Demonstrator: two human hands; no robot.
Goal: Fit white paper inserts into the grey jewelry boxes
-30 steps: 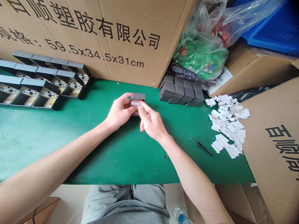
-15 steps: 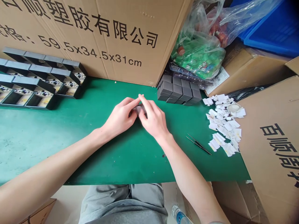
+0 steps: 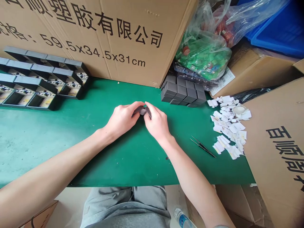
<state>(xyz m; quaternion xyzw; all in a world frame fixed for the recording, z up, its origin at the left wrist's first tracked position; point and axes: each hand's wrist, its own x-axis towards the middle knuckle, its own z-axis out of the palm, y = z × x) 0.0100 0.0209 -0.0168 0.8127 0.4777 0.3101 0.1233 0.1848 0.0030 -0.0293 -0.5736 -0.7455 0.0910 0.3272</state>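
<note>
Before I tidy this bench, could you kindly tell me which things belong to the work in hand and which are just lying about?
Seemingly part of the work: small dark grey box between left hand and right hand; stacked grey boxes; open black boxes; tweezers; white paper scraps.

Just lying about: cardboard carton; plastic bag; water bottle.

The left hand [image 3: 122, 120] and right hand [image 3: 157, 124] lead into a bare left forearm [image 3: 54, 161] and right forearm [image 3: 192, 171]. Loose grey pants [image 3: 125, 202] cover the lap, and a small dark mark [image 3: 220, 226] shows low on the right arm.
</note>
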